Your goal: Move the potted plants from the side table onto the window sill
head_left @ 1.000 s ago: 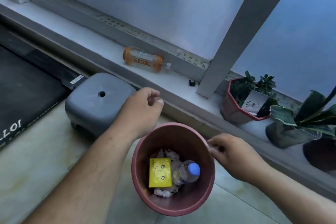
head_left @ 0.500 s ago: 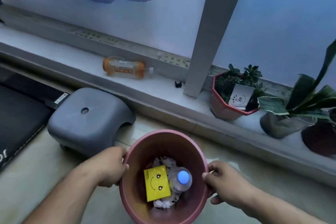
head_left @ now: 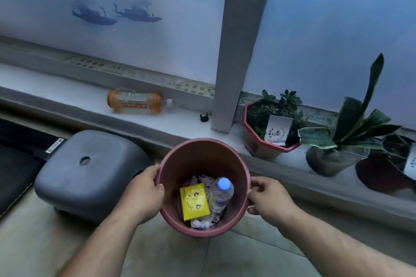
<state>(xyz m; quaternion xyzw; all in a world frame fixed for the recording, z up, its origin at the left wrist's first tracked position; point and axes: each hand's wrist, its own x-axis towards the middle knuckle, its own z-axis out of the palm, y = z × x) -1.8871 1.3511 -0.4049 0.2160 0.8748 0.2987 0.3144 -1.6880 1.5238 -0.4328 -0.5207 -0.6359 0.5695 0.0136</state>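
Note:
A pink round pot (head_left: 198, 155) is held above the floor between both hands. My left hand (head_left: 144, 193) grips its left rim and my right hand (head_left: 267, 200) grips its right rim. Inside lie a yellow smiley packet (head_left: 194, 201), a clear water bottle with a blue cap (head_left: 221, 194) and crumpled paper. On the window sill (head_left: 67, 94) at the right stand three potted plants: a red angular pot with small succulents and a white card (head_left: 267, 132), a grey pot with long green leaves (head_left: 333, 157), and a dark pot (head_left: 382, 171) cut by the frame edge.
An orange plastic bottle (head_left: 135, 102) lies on its side on the sill, with a small black clip (head_left: 203, 117) near the window post (head_left: 234, 51). A grey plastic stool (head_left: 90, 171) stands on the tiled floor at the left, beside a black treadmill deck (head_left: 15, 164).
My left hand came down from above the pot and took hold of its left rim. Both hands now grip the pot and it sits higher, closer to the sill. The view tilted up.

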